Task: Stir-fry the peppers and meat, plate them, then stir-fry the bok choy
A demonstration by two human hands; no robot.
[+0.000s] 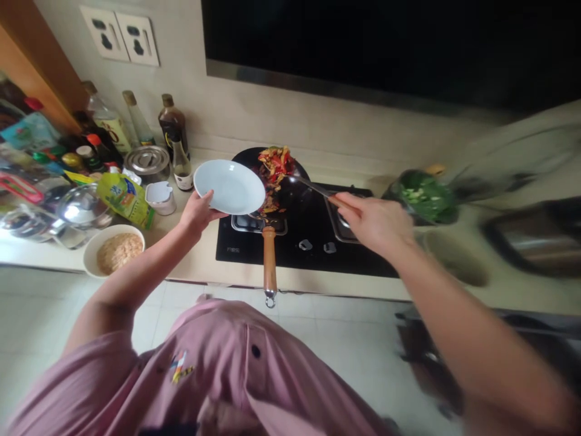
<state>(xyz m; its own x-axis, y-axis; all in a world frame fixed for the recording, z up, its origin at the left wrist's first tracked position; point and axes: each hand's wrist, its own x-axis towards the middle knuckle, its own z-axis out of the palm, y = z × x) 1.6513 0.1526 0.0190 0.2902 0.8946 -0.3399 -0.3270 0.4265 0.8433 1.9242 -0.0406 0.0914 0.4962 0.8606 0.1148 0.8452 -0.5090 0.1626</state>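
My left hand [198, 217] grips the rim of a pale, bare plate [231, 186], which is held up over the left side of a dark wok [297, 203]. In my right hand [374, 221] is the wooden handle of a metal spatula [315, 186]. Its head carries a heap of stir-fried food [276, 163] with red and yellow-brown pieces, just right of the plate. More food lies in the wok below. The wok's wooden handle [269, 257] points toward me. Part of the wok is hidden behind the plate.
The wok sits on a black gas stove [363, 257] with knobs at its front. Bottles, a lidded steel pot [147, 160] and a bowl of pale food [120, 253] crowd the left counter. On the right stand a pot of greens [424, 194] and a dark appliance [540, 236]. A range hood [385, 54] hangs above.
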